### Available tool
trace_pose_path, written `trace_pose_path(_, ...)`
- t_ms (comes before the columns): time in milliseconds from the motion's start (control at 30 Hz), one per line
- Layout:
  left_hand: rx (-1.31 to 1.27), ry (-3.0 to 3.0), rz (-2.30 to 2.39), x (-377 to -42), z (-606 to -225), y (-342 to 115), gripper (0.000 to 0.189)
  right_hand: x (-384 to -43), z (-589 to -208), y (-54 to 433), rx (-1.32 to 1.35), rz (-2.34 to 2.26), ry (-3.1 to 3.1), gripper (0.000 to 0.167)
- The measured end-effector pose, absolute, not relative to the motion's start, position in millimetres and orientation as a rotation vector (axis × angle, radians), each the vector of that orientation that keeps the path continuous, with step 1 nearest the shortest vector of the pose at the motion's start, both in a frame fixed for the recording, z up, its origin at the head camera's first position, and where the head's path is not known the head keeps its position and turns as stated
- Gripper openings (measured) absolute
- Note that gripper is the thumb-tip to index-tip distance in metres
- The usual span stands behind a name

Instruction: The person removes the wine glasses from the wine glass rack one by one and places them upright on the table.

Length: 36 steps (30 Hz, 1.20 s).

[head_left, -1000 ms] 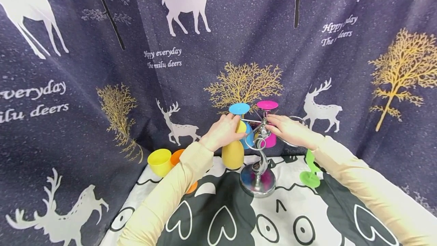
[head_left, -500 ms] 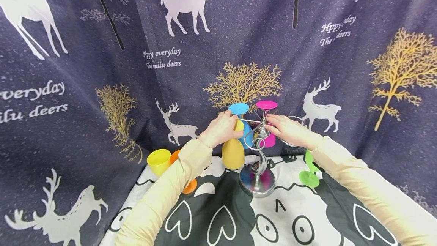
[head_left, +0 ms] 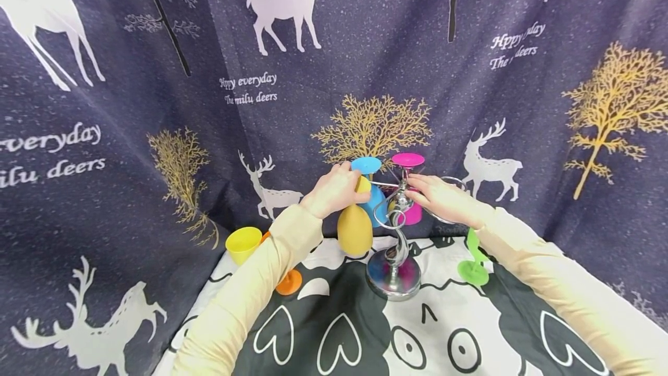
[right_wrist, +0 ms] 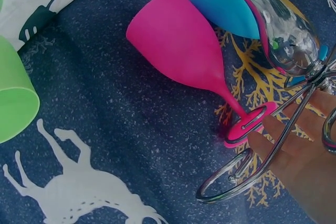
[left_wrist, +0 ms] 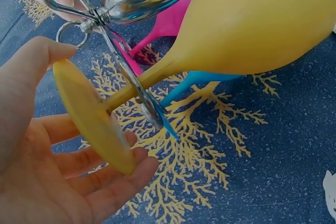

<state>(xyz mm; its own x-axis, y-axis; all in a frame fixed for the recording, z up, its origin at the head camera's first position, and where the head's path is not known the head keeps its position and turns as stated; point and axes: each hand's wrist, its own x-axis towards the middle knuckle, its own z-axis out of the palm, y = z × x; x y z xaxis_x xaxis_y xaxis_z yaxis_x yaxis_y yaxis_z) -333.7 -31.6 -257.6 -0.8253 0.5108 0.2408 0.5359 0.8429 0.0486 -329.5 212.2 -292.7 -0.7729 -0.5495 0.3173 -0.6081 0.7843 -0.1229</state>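
Observation:
My left hand (head_left: 334, 190) holds a yellow goblet (head_left: 355, 231) upside down by its round foot, thumb on one edge and fingers beneath the other. In the left wrist view the goblet's stem (left_wrist: 152, 74) crosses a looped chrome arm; whether it sits inside the loop I cannot tell. My right hand (head_left: 446, 199) grips the upper part of the chrome glass rack (head_left: 398, 251), its fingers partly behind the wires in the right wrist view. A blue goblet (head_left: 366, 165) and a pink goblet (right_wrist: 176, 40) hang bowl down from the rack's far side.
On the patterned cloth (head_left: 428, 324) to the left are a yellow goblet bowl (head_left: 243, 241) and an orange goblet (head_left: 289, 283), partly behind my left sleeve. A green goblet (head_left: 473, 273) lies to the right, partly hidden by my sleeve. A dark deer-print curtain (head_left: 334, 80) stands behind.
My left hand and the yellow goblet have shifted slightly left and up, a little away from the rack's post. My right hand and the rack stay where they were.

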Motion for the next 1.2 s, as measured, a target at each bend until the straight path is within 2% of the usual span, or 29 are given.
trace_pose_path(533,-0.748,-2.769,-0.102,-340,-245,-32,0.033,-331,-293,213,0.92,0.321,-2.685,0.041)
trace_pose_path(1200,-0.736,-2.799,-0.038,-355,-252,-22,0.035,-329,-294,212,0.919,0.311,-2.671,0.041)
